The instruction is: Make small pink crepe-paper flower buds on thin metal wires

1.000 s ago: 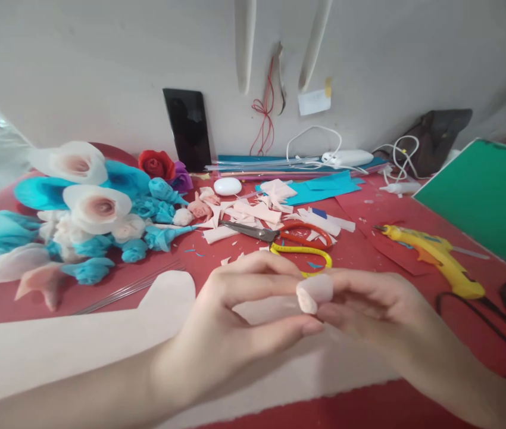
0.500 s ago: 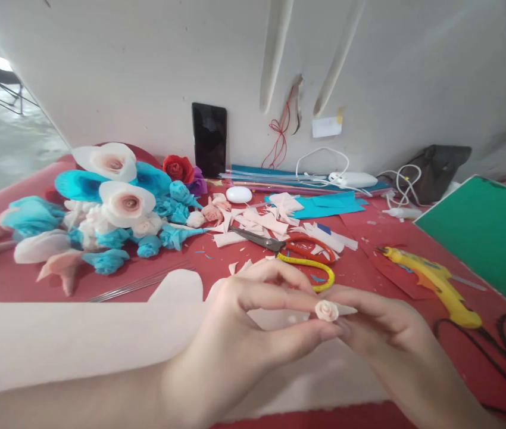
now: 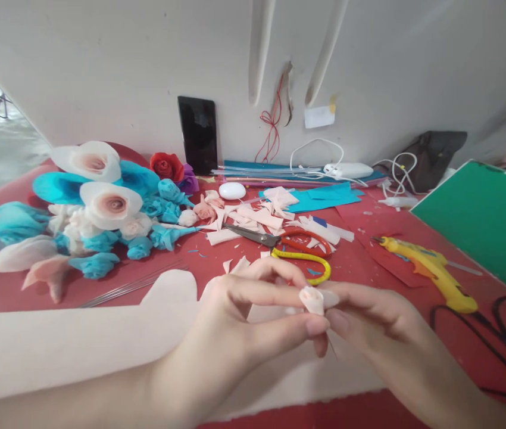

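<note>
A small pale-pink paper rose point(image 3: 312, 299) is held between my two hands, over the pale paper sheet point(image 3: 101, 351). My left hand point(image 3: 246, 325) pinches the rosebud from the left with thumb and index finger. On the other side, my right hand point(image 3: 380, 328) has its thumb and fingers closed on a petal point(image 3: 330, 298) at the bud's right edge. A thin wire stem point(image 3: 333, 348) shows below the fingers. Just beyond the hands lie scissors point(image 3: 275, 239) with one red and one yellow handle, among pink paper scraps point(image 3: 257, 217).
Finished paper flowers point(image 3: 110, 205) in blue, white and pink crowd the left. Thin wires point(image 3: 132, 288) lie before them. At right are a yellow glue gun point(image 3: 436, 271) with a black cord and a green board point(image 3: 480, 220). A phone point(image 3: 198, 134) leans against the wall.
The rosebud has tilted in my fingers, so its side and wire stem now show. Both hands stay close together, slightly further left in view. The whole view has shifted a little.
</note>
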### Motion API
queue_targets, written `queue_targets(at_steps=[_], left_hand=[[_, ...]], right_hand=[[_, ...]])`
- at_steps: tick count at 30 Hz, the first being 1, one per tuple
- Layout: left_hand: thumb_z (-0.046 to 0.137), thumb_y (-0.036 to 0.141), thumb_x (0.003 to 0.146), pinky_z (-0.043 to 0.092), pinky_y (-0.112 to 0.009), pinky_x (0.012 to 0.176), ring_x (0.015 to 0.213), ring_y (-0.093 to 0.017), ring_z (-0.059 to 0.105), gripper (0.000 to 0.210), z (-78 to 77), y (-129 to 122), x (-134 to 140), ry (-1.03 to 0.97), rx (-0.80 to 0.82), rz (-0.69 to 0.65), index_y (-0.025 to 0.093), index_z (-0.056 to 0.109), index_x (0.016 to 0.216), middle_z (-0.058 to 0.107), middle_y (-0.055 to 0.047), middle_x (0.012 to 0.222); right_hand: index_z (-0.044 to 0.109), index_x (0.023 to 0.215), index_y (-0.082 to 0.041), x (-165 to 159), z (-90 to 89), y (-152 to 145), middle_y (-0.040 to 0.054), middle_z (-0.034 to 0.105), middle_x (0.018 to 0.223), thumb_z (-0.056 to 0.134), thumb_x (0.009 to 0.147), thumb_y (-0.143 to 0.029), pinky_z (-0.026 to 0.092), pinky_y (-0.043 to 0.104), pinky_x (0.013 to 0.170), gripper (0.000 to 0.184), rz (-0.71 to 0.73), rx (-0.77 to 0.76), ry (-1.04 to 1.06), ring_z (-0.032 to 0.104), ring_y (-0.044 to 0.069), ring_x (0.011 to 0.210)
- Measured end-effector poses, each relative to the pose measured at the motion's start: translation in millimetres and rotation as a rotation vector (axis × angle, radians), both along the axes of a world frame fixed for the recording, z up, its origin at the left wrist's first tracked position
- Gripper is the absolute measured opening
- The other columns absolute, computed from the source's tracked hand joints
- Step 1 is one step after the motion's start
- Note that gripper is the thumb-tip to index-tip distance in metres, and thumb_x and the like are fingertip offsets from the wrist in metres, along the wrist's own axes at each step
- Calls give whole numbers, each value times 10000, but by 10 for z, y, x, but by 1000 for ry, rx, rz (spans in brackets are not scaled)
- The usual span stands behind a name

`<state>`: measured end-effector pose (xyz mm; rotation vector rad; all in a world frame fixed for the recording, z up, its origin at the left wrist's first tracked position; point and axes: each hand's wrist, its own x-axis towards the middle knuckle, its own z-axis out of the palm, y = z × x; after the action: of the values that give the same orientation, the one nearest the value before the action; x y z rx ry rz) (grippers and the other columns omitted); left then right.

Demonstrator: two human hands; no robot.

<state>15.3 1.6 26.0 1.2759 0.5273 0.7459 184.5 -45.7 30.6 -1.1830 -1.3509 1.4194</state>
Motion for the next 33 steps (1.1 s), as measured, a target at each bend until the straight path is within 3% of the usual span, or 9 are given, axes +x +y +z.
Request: queue_targets(at_steps=[5,16,28,33], left_hand=[[646,193,770,518,-239,739,778,-128,584,128,32,15,3,-7,-57,51,186,727,671,600,-11,816],[554,105,839,501,-166,744,754,-89,602,182,34,17,12,-138,-140,-64,176,708,774,626,20,659],[586,140,814,553,-264,638,643,-115,607,129,-13,-15,34,-199,-263,-110,181,707,800,591,5,721],[612,126,785,550,-263,639,659,-132,617,101,5,-32,60,-198,-293,-81,146,696,733,595,-3,666]], right_hand=[[656,864,-240,-12,5,15,-24,623,722,526,878,-273,492,155,613,135,24,1,34,600,72,652],[627,799,-192,-58,21,-19,-43,597,700,490,899,-244,485,91,585,178,20,-2,59,596,26,578],[625,861,-228,-54,31,-45,-49,596,733,512,882,-217,481,79,592,115,43,-5,75,572,21,608],[612,801,-187,-71,38,-41,-32,580,698,522,879,-281,457,96,542,152,43,-11,5,554,29,569]])
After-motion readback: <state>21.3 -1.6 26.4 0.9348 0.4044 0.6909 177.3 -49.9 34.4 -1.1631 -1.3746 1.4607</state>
